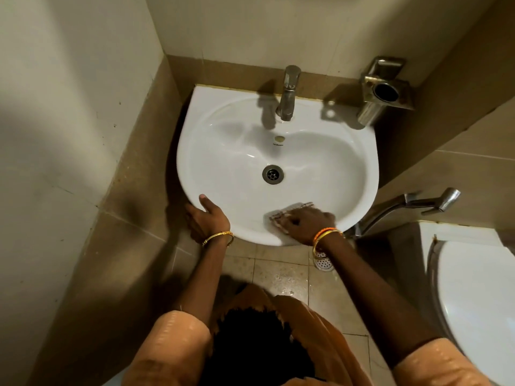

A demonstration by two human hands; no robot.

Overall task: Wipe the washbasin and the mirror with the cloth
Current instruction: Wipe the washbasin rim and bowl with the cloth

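A white washbasin (223,129) hangs on the tiled back wall, with a round metal drain (272,174) at its middle. My right hand (306,222) presses a small pale cloth (289,210) flat against the front inner rim of the basin, right of centre. The cloth is partly hidden under my fingers. My left hand (207,218) grips the basin's front left edge, thumb on top of the rim and fingers below. No mirror is in view.
A metal tap (288,93) stands at the back of the basin. A steel holder (386,91) is fixed to the wall at the right. A spray handle (434,201) and a white toilet lid (479,310) are at the right. Walls close in on the left.
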